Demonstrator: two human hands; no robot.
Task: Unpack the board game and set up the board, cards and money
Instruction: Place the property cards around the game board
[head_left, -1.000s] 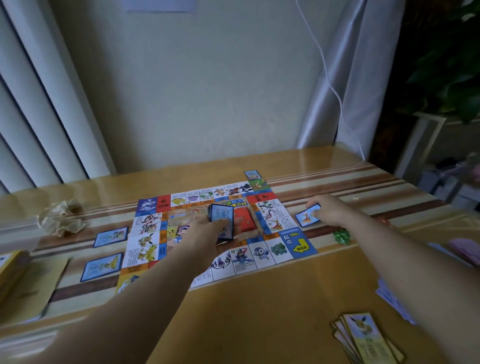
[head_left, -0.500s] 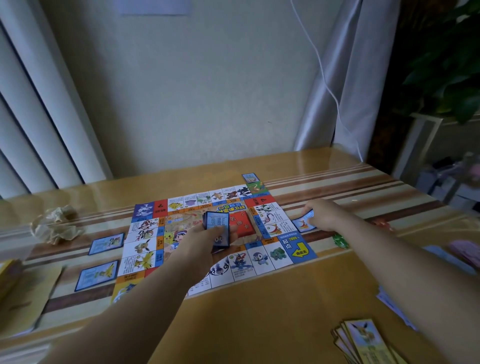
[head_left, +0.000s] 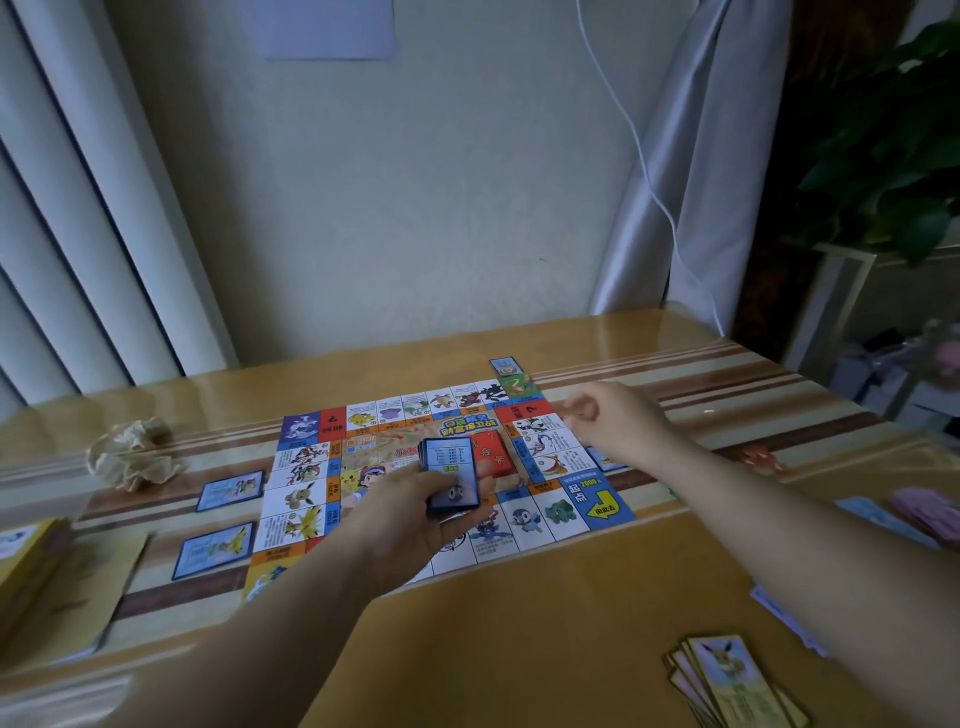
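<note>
- Left grip (head_left: 410, 514) is clamped on the card deck (head_left: 449, 473), held over the board (head_left: 301, 499) centre, long axis pointing away.
- Right grip (head_left: 608, 421), loosely curled with nothing seen in it, hovers near the deck's right side.

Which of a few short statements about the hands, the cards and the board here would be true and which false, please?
1. The left hand holds a stack of blue-bordered cards over the board. True.
2. The board is folded shut. False: it lies unfolded, flat on the table.
3. Two blue-bordered cards lie on the table left of the board. True.
4. A paper ball sits on the board. False: the crumpled paper lies on the table, left of the board.
5. A fan of yellow-bordered cards lies at the table's near right. True.
</note>
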